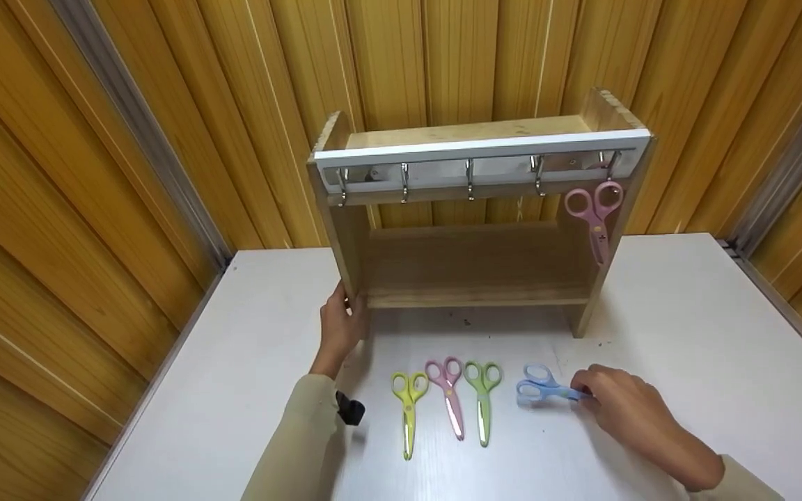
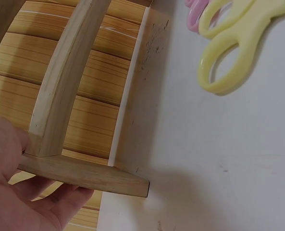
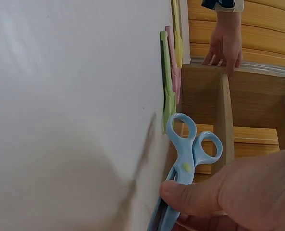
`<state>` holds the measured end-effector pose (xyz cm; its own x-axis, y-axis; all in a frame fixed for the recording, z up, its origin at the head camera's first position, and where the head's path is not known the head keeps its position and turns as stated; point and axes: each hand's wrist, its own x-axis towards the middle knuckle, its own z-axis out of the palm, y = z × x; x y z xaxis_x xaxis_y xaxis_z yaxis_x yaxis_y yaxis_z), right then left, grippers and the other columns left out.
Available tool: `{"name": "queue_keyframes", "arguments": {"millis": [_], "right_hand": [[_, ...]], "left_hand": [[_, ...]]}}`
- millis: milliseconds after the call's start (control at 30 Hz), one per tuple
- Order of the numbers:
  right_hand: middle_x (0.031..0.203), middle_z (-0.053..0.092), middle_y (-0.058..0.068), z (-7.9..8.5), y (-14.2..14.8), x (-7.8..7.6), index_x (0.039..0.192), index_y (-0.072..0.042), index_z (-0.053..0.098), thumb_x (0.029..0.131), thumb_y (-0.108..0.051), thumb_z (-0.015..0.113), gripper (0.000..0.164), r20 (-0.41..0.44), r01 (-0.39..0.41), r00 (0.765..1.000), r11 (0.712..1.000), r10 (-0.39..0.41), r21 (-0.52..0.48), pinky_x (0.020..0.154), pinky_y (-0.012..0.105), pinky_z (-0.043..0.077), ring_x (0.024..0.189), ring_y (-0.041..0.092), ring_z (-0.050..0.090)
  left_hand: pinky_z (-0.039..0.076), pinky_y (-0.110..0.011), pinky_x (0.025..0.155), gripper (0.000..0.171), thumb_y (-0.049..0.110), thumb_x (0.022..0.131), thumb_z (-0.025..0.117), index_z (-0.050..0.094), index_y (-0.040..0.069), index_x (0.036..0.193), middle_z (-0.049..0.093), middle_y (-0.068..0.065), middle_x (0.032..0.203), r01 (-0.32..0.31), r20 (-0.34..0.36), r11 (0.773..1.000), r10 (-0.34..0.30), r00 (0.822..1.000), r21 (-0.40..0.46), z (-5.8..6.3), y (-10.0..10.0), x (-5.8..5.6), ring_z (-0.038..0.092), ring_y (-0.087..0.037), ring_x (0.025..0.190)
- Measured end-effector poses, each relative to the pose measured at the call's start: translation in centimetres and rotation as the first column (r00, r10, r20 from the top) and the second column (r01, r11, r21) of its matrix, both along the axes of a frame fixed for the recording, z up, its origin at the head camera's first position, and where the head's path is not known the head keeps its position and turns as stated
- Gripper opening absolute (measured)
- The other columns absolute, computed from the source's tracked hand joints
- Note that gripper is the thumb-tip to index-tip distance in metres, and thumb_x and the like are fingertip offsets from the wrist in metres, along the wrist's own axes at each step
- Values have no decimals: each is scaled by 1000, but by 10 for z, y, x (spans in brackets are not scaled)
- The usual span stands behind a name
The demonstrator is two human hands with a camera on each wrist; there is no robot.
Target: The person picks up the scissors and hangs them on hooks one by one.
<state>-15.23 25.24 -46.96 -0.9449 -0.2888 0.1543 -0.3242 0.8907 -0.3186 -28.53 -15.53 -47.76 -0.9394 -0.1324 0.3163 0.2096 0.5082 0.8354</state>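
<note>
My right hand (image 1: 620, 403) pinches a pair of blue scissors (image 1: 544, 387) by the blades, just above the table; in the right wrist view the scissors' handles point away from the thumb. At the left, my left hand (image 1: 342, 323) grips the lower side panel of a wooden rack (image 1: 477, 296), its fingers round the panel's edge in the left wrist view. Between the hands lie yellow scissors (image 1: 409, 410), pink scissors (image 1: 450, 396) and green scissors (image 1: 483, 400), handles toward the rack. Another pair of pink scissors (image 1: 597, 221) hangs by a handle loop from the rack's rightmost hook.
A white rail (image 1: 484, 145) along the rack's upper front carries several metal hooks (image 1: 470, 179). The rack stands on a white table (image 1: 269, 292). Wood-patterned walls (image 1: 457, 56) close in the back and both sides.
</note>
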Motion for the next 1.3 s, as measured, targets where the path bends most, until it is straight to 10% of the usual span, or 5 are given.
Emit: {"name": "queue_keyframes", "arguments": {"millis": [367, 767, 1300], "right_hand": [[86, 67, -6, 64, 2, -17, 91, -13, 75, 80, 2, 85, 21, -258, -59, 965, 997, 45, -46, 60, 29, 52, 75, 11, 57], [88, 71, 5, 110, -9, -40, 96, 0, 75, 76, 13, 84, 26, -538, -171, 843, 939, -16, -297, 74, 0, 43, 77, 13, 64], [90, 73, 10, 124, -47, -70, 104, 2, 75, 89, 0, 78, 15, -449, -146, 882, 826, -141, -545, 71, 5, 49, 77, 18, 66]], "left_hand": [[56, -41, 98, 51, 15, 108, 54, 40, 4, 156, 56, -18, 147, -19, 28, 1000, 20, 999, -23, -1, 1, -3, 65, -31, 122], [56, -44, 99, 50, 14, 107, 54, 42, 3, 155, 57, -19, 145, -7, 18, 1000, 7, 1000, -7, 0, 1, -1, 64, -33, 123], [57, -43, 97, 49, 13, 107, 54, 43, 4, 154, 58, -18, 145, -14, -1, 1000, 14, 1000, -6, -2, 1, -1, 65, -34, 121]]}}
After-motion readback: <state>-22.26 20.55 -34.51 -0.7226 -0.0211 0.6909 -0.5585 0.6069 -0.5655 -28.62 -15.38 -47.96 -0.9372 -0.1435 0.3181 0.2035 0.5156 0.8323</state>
